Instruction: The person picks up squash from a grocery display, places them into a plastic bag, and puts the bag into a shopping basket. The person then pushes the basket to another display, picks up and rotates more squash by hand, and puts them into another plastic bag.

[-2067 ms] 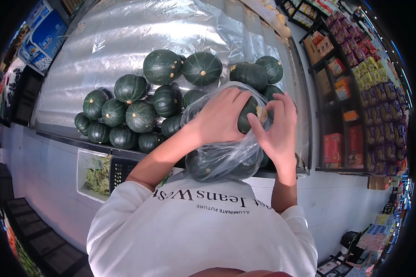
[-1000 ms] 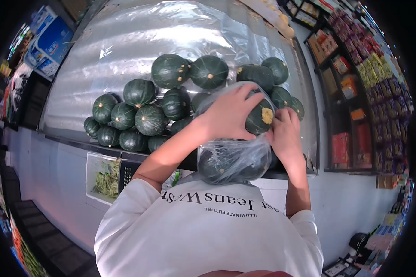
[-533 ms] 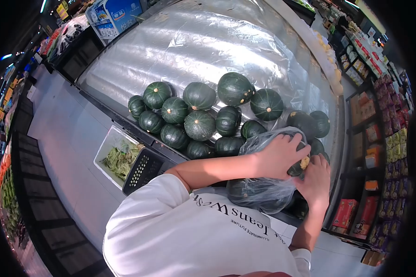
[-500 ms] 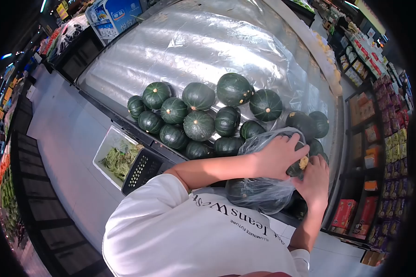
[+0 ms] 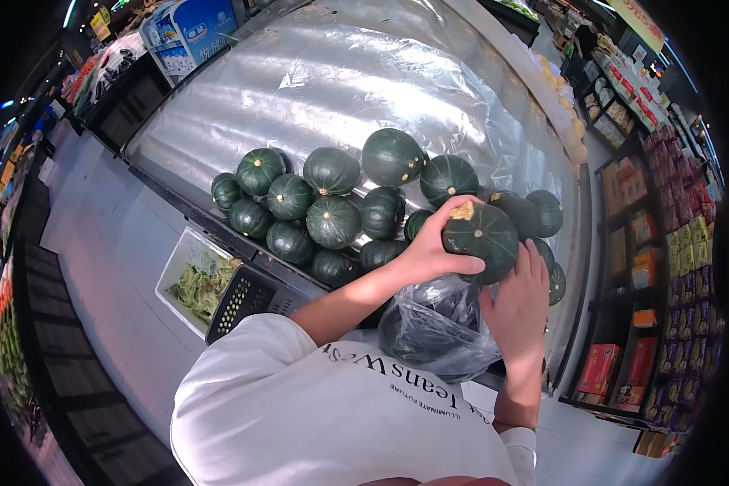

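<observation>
A dark green squash (image 5: pixel 484 247) with a tan scarred patch is in both my hands, over the near right end of the pile. My left hand (image 5: pixel 435 247) grips it from the left, thumb across its near side and fingers around the far side. My right hand (image 5: pixel 520 296) presses against its right lower side, fingers along it. Below my wrists, against my shirt, a clear plastic bag (image 5: pixel 454 344) contains something dark and round, likely another squash. Loose squashes (image 5: pixel 334 223) lie in a group left of and beyond my hands.
The display stand (image 5: pixel 283 105) is lined with shiny clear film. A white bin with green trimmings (image 5: pixel 198 287) and a black perforated crate (image 5: pixel 239 300) stand at its left edge. Shelves with red boxes (image 5: pixel 601 373) rise on the right.
The squash was partly inside the bag's mouth beneath my hands. Now it is raised clear of the plastic, and the bag sits lower. My left hand has shifted left around it.
</observation>
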Tool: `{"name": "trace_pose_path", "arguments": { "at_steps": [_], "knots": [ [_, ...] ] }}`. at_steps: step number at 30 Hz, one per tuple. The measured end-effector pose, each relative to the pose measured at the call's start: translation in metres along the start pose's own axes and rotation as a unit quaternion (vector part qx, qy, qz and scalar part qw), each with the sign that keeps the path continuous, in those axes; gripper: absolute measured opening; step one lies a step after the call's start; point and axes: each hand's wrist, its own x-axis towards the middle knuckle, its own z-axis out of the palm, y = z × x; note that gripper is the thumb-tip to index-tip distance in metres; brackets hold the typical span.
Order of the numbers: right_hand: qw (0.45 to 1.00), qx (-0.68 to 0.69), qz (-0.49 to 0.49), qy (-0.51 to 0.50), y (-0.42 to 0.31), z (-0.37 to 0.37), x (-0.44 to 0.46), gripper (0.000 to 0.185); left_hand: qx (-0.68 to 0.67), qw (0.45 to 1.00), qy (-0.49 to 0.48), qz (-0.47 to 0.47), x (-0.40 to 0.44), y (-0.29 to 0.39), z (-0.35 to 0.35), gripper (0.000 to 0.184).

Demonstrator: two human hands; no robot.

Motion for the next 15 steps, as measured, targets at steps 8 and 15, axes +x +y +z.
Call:
{"name": "trace_pose_path", "arguments": {
  "at_steps": [8,15],
  "knots": [
    [0.952,0.250,0.039,0.173,-0.021,0.038,0.034,0.044,0.092,0.968,0.180,0.151,-0.015,0.000,-0.007,0.093],
    [0.824,0.512,0.055,0.235,-0.008,0.080,0.051,0.046,0.324,0.873,0.222,0.290,-0.011,-0.031,-0.014,0.101]
  ]
}}
